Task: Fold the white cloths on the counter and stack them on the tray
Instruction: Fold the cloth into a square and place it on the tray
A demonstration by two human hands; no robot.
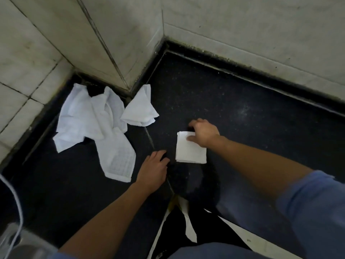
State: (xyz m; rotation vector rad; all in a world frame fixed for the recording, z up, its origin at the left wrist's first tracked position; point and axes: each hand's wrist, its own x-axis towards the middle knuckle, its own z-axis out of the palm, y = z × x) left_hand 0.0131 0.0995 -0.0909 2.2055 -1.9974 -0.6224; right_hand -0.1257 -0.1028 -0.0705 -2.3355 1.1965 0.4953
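A small folded white cloth (189, 150) lies as a neat square on the dark counter (252, 113). My right hand (204, 132) rests on its far right corner, thumb on top of the cloth and fingers curled over its far edge. My left hand (153, 170) lies flat on the counter just left of the square, fingers relaxed, holding nothing. A heap of unfolded white cloths (93, 126) lies in the left corner, with a loosely folded cloth (140, 111) beside it. No tray is in view.
Pale tiled walls (115, 34) close the counter at the back and left, with a protruding corner between. The counter's front edge runs by my body at the bottom. A white cable (17, 202) hangs at the lower left.
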